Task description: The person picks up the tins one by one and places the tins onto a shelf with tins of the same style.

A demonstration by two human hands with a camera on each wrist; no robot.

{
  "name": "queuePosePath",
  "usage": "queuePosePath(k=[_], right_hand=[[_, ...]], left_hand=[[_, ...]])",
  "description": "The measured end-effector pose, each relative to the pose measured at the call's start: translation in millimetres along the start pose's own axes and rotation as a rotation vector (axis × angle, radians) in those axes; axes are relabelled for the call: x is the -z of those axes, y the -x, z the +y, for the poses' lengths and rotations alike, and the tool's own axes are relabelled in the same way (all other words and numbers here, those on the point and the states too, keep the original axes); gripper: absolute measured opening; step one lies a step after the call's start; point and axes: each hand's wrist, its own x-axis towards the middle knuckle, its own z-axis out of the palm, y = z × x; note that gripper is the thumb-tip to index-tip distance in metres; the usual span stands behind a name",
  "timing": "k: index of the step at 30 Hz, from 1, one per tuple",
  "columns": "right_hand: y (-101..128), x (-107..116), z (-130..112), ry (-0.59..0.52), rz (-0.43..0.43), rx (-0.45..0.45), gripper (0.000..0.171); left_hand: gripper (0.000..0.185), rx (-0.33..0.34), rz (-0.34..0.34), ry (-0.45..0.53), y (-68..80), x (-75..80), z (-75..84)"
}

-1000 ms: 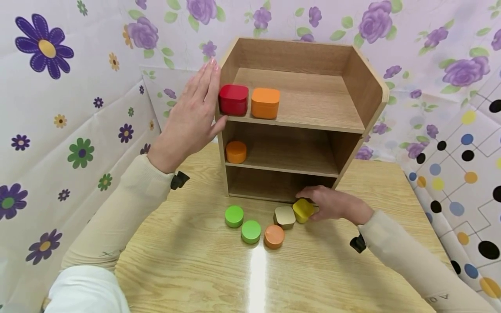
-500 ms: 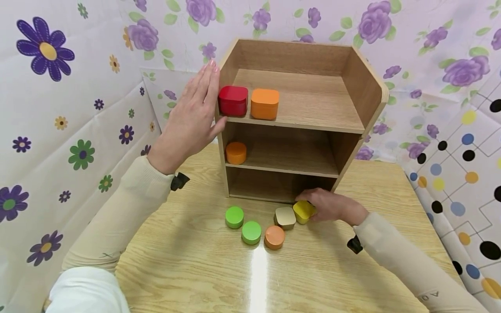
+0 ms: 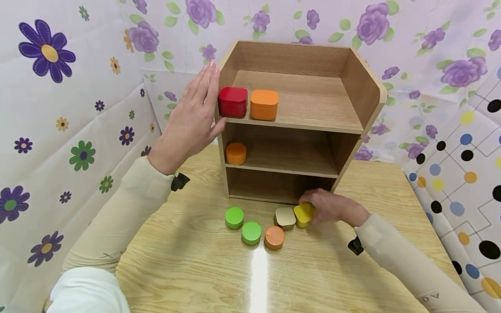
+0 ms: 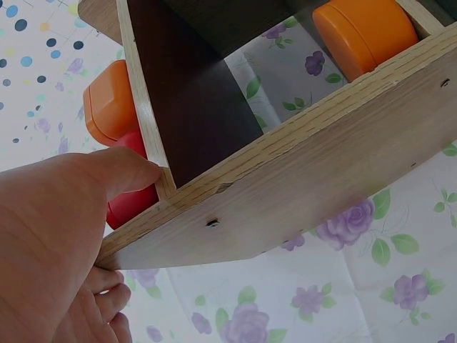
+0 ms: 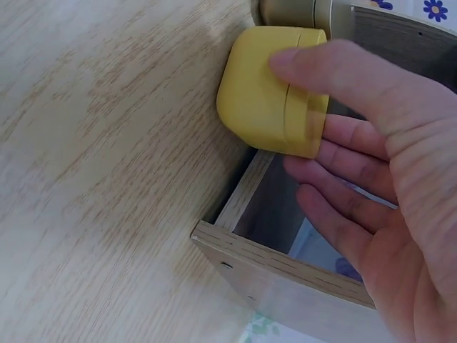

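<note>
Your right hand (image 3: 328,206) pinches the yellow box (image 5: 260,100) between thumb and fingers before the foot of the shelf unit (image 3: 309,89), just beside the beige box (image 3: 285,218); sideways travel could knock that. Your left hand (image 3: 189,119) lies straight-fingered against the shelf unit; uneven pressure could shift it.

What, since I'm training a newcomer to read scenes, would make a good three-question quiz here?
1. What colour is the container that the right hand holds? A) red B) yellow C) green
2. True or false: the left hand touches the wooden shelf unit.
3. What stands on the middle shelf?

Key: 1. B. 2. True. 3. A round orange container.
</note>
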Motion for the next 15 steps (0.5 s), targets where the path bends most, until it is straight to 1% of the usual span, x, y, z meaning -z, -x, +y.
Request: queuePosePath(k=[2,7,15], right_hand=[[2,1,-1,-0.003,-0.003,-0.012,0.051],[6,4,-1,-0.014,-0.008,-0.007,0.045],[13,14,-4,-0.013,0.002,0.056,0.043]], left_hand=[[0.094,0.002,-0.001,0.003,0.1,-0.2,0.1],[0.094,0.003,-0.003,0.004,0.0,-1.0,0.3],[0.093,-0.005,0.010,-0.001,-0.3,-1.0,0.2]])
